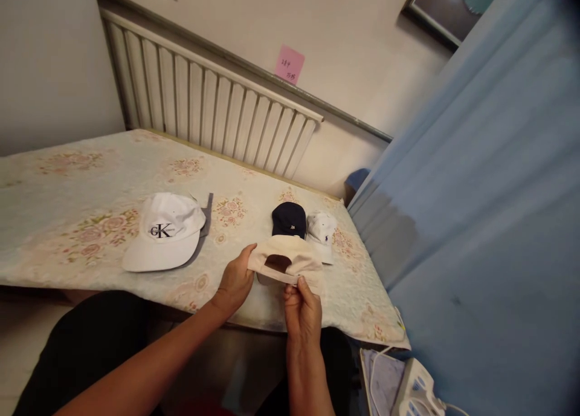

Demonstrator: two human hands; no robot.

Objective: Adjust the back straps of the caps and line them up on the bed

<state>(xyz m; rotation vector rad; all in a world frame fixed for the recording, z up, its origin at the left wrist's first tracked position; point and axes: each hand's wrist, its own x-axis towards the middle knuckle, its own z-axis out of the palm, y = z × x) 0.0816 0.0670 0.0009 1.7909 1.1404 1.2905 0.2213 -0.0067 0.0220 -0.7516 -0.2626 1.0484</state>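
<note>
White radiator (212,110) along cream wall (353,41) (pink note (289,64) stuck above); blue curtain (489,210) right.

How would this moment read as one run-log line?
left hand: grips beige cap side | right hand: pinches its back strap | nearby: navy cap, small white cap, white logo cap

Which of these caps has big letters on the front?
The white cap lying alone at the left of the table, marked CK. The navy cap and small white cap carry only tiny emblems.

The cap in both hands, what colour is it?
Beige cap, plain, seen in the head view.
</note>
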